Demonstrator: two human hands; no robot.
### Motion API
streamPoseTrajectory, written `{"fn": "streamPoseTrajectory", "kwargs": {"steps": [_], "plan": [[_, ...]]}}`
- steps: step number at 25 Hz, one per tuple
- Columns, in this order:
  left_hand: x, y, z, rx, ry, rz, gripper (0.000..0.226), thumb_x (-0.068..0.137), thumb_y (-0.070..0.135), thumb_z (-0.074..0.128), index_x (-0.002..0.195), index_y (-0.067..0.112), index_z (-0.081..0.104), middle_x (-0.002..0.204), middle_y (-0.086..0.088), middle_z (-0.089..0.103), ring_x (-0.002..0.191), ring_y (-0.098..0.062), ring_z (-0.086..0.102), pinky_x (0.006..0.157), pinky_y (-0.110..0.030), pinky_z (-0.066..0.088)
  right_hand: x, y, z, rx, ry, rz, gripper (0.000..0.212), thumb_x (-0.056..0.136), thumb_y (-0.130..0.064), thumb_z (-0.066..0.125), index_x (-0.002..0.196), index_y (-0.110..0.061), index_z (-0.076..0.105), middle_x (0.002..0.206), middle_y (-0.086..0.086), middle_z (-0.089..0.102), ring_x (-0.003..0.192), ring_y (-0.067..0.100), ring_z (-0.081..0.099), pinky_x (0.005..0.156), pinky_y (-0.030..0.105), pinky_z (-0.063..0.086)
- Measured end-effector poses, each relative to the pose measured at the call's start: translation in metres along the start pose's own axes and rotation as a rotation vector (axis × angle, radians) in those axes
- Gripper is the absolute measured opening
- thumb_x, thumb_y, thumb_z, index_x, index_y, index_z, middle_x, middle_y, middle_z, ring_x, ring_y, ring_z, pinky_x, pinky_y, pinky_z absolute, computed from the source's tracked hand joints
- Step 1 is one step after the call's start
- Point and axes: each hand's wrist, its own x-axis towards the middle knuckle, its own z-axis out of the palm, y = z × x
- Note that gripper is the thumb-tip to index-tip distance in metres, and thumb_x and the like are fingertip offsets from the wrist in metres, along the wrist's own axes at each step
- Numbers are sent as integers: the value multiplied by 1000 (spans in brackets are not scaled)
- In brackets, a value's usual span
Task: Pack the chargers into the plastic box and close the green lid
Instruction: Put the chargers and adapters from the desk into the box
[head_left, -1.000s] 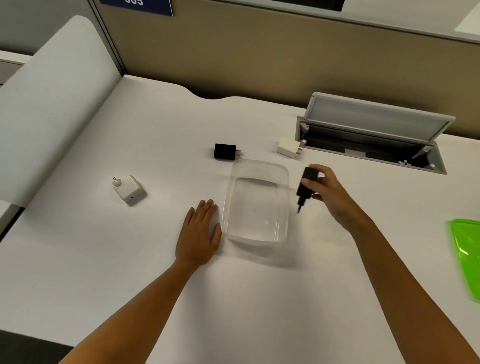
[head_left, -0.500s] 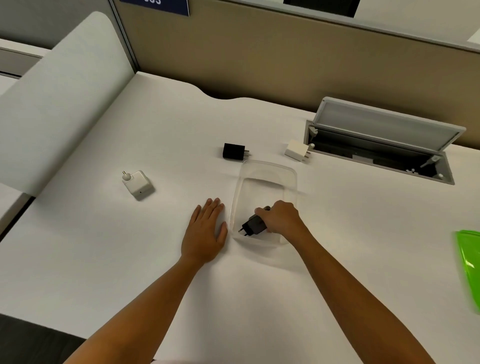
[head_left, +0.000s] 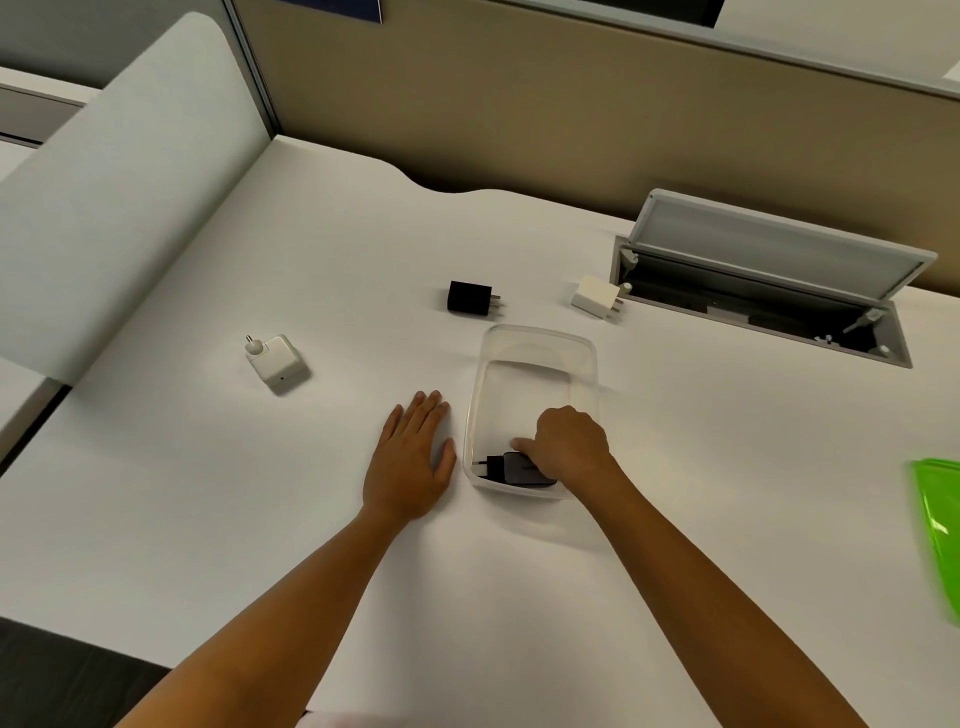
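A clear rectangular plastic box (head_left: 535, 364) with rounded corners sits open on the white desk (head_left: 675, 493), its long side running away from the person. The right hand (head_left: 569, 447) reaches down inside the near end of the box, knuckles up and fingers curled over a dark grey charger (head_left: 522, 470) that lies on the box floor against the near wall, its plug end pointing left; whether the fingers are gripping the charger or only resting on it cannot be told. The left hand (head_left: 410, 462) lies flat, palm down, on the desk just beside the box's left wall, fingers extended and held close together, thumb angled out toward the box. Three more chargers lie on the desk outside the box: a small black cube charger (head_left: 468, 298) with two prongs pointing right, just beyond the box's far-left corner; a small white cube charger (head_left: 595, 298) beyond the far-right corner, beside an open grey cable hatch (head_left: 769, 270) set into the desk; and a flat white square charger (head_left: 278, 362) with a round pin, well apart to the left. The translucent green lid (head_left: 940, 525) lies at the right edge of the view, partly cut off and blurred, well apart from the box.
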Motion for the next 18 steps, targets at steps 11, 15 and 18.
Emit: {"fn": "streamPoseTrajectory", "kwargs": {"steps": [11,15,18], "plan": [[0,0,0,0,0,5,57,100,38,39,152,16,37,162,0,32,153,-14,20,126,-38,15,-28,23,8,-135,-27,-297,39,79,-9,69,116,-12,57,114,5,59,94,24,62,73,31,47],[0,-1,0,-2,5,9,56,100,37,40,152,16,37,162,1,32,153,-13,19,125,-38,15,-19,22,3,-117,43,-303,34,81,-10,65,115,-13,59,110,4,61,91,24,63,72,31,48],[0,-1,0,-7,7,9,57,100,38,40,152,17,37,162,2,32,153,-12,19,125,-37,15,-10,20,0,-84,58,-282,34,81,-9,65,114,-13,60,109,5,62,90,24,63,69,29,44]]}}
